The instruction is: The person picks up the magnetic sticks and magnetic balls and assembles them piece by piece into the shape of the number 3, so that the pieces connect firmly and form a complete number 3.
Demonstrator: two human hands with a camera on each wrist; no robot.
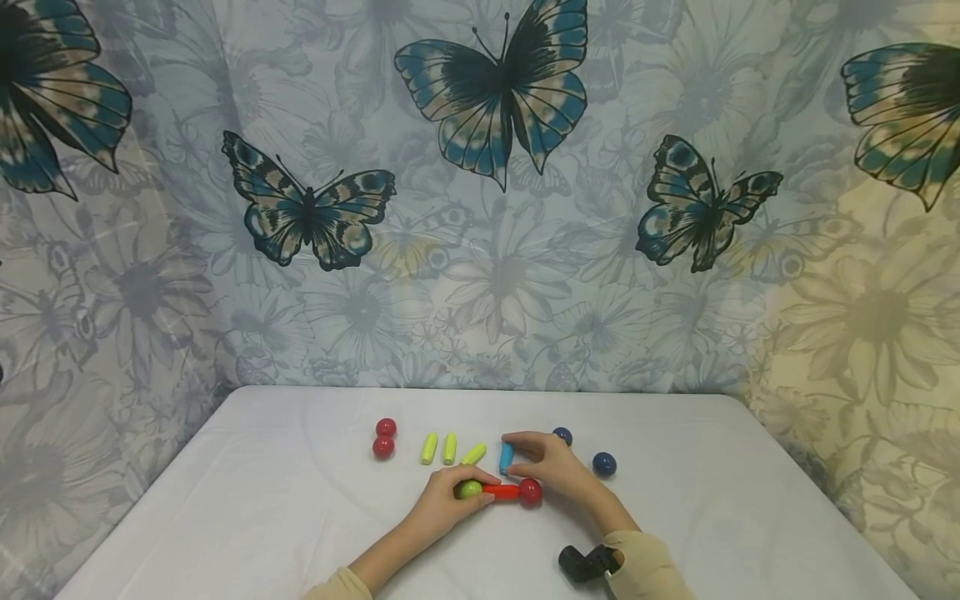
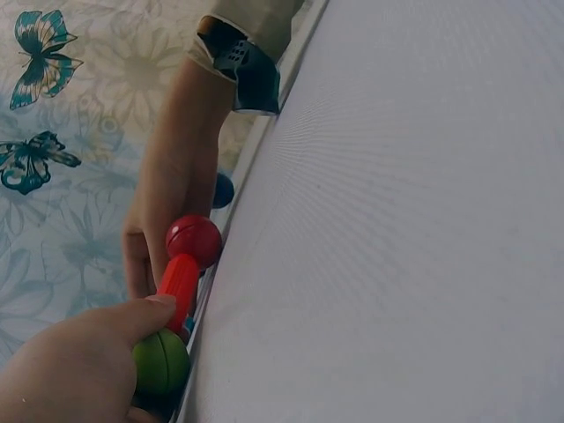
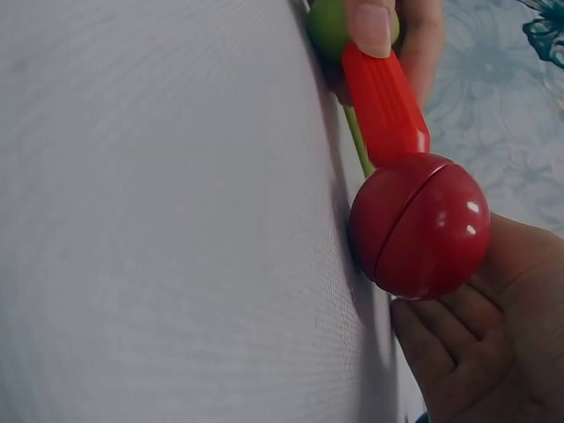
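My left hand (image 1: 441, 497) holds a joined piece: a green ball (image 1: 470, 489), a straight red stick (image 1: 502, 492) and a dark red ball (image 1: 530, 492) in one line. In the left wrist view its thumb lies along the red stick (image 2: 179, 286), close to the green ball (image 2: 162, 363). Just behind the piece, my right hand (image 1: 557, 463) pinches a short blue stick (image 1: 506, 457) between fingertips and thumb. The right wrist view has the red ball (image 3: 420, 227) in front of the right hand (image 3: 493, 335), and the blue stick is hidden there.
Three yellow-green sticks (image 1: 449, 448) lie left of the blue one. Further left, two red balls (image 1: 383, 447) sit together. Two dark blue balls (image 1: 604, 464) lie by the right hand. A black wrist device (image 1: 585, 564) is at the right cuff. The white table (image 1: 262, 483) meets a butterfly-patterned backdrop.
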